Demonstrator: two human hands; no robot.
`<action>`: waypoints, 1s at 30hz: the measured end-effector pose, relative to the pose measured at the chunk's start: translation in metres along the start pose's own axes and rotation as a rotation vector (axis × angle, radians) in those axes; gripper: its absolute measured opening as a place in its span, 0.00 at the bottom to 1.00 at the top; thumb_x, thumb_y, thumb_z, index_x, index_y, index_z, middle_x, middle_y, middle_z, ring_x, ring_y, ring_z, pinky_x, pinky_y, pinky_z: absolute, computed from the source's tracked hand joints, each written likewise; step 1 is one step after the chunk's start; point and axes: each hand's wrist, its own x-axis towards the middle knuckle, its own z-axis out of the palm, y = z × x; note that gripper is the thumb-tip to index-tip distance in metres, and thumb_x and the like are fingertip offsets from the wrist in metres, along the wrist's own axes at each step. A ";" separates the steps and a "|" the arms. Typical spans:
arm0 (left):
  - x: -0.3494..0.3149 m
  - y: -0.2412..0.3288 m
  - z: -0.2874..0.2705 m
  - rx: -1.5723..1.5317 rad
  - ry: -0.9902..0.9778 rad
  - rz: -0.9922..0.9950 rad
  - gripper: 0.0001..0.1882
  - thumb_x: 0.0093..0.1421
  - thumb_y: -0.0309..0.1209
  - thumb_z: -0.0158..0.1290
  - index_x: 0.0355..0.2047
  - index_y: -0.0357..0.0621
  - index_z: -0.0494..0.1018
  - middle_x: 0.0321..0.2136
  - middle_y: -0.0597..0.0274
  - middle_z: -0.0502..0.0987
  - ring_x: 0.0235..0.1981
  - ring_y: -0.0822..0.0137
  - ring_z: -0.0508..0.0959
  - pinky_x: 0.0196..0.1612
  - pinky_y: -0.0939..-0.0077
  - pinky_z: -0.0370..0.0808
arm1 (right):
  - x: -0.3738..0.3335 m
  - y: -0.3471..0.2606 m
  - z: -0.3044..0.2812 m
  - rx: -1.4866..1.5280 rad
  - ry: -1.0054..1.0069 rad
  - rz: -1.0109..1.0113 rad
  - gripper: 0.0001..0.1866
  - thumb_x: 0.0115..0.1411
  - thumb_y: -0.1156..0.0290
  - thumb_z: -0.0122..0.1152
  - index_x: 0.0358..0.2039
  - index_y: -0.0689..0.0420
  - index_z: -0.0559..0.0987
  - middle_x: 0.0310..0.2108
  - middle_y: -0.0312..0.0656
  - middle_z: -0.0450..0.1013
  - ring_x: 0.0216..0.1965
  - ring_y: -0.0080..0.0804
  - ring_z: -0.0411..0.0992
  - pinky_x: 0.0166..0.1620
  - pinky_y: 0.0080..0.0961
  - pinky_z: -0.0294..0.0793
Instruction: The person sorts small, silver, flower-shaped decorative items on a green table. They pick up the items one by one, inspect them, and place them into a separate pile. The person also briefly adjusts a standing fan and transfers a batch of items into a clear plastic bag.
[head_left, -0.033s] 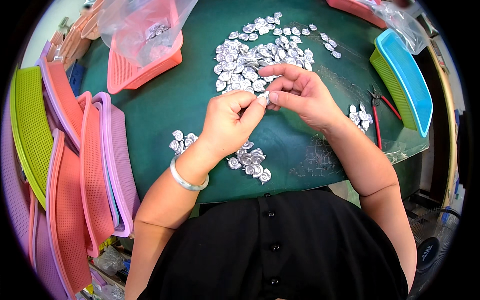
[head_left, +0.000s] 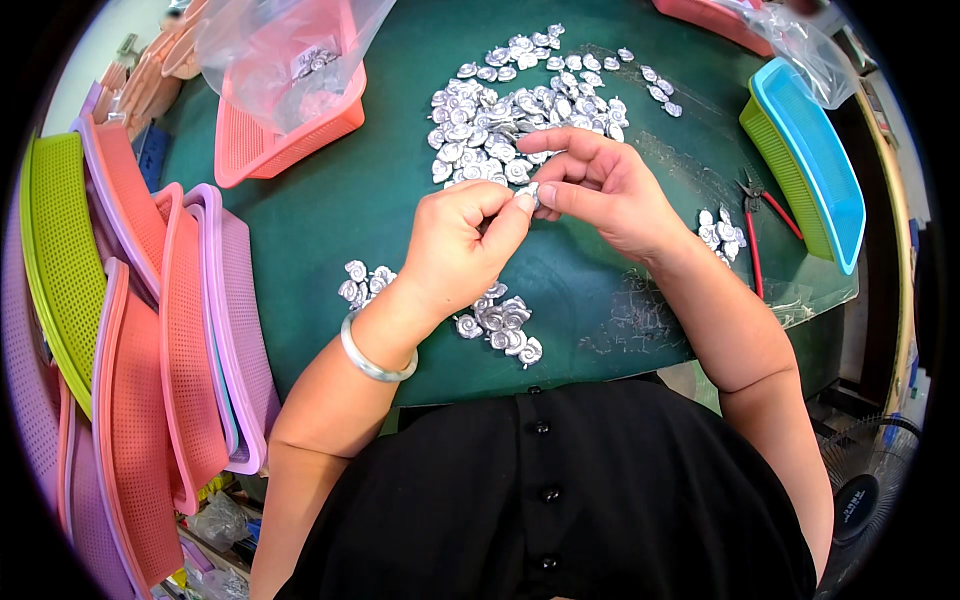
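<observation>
Between my two hands is one small silver spiral-shaped metal piece (head_left: 529, 191), partly covered by the fingertips. My left hand (head_left: 455, 240) pinches it between thumb and forefinger, a pale bangle on that wrist. From the other side my right hand (head_left: 615, 195) grips its edge with the thumb against the bent fingers, the forefinger held out above. Just beyond the fingers spreads a large pile of like silver pieces (head_left: 490, 125). A smaller heap (head_left: 505, 320) lies below my left hand, and a few pieces (head_left: 357, 284) show beside the left forearm.
Red-handled cutting pliers (head_left: 752, 240) lie right of my right forearm, beside a small silver cluster (head_left: 720, 233). A blue-and-green basket (head_left: 815, 165) stands at the green table's right edge. A pink basket (head_left: 245, 145) with plastic bags sits far left; stacked colored baskets (head_left: 140, 400) crowd the left side.
</observation>
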 end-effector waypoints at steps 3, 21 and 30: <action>0.000 0.000 -0.001 0.093 0.009 0.072 0.10 0.56 0.27 0.51 0.19 0.35 0.71 0.15 0.64 0.69 0.17 0.77 0.64 0.20 0.80 0.61 | 0.000 0.000 0.000 0.009 -0.001 0.008 0.19 0.53 0.81 0.54 0.48 0.64 0.68 0.28 0.36 0.72 0.31 0.21 0.70 0.38 0.18 0.71; 0.001 0.002 0.003 0.203 0.053 0.148 0.11 0.50 0.26 0.54 0.15 0.37 0.66 0.12 0.58 0.66 0.15 0.63 0.66 0.18 0.71 0.62 | 0.002 0.002 -0.002 -0.030 0.002 0.022 0.19 0.53 0.82 0.52 0.47 0.64 0.69 0.27 0.34 0.72 0.31 0.19 0.69 0.38 0.17 0.70; -0.001 -0.009 -0.001 0.054 -0.042 -0.089 0.10 0.56 0.28 0.51 0.19 0.37 0.71 0.16 0.69 0.70 0.17 0.80 0.65 0.20 0.83 0.61 | 0.001 0.005 -0.005 -0.099 -0.039 0.007 0.19 0.55 0.80 0.50 0.49 0.65 0.67 0.29 0.35 0.72 0.30 0.19 0.69 0.37 0.16 0.69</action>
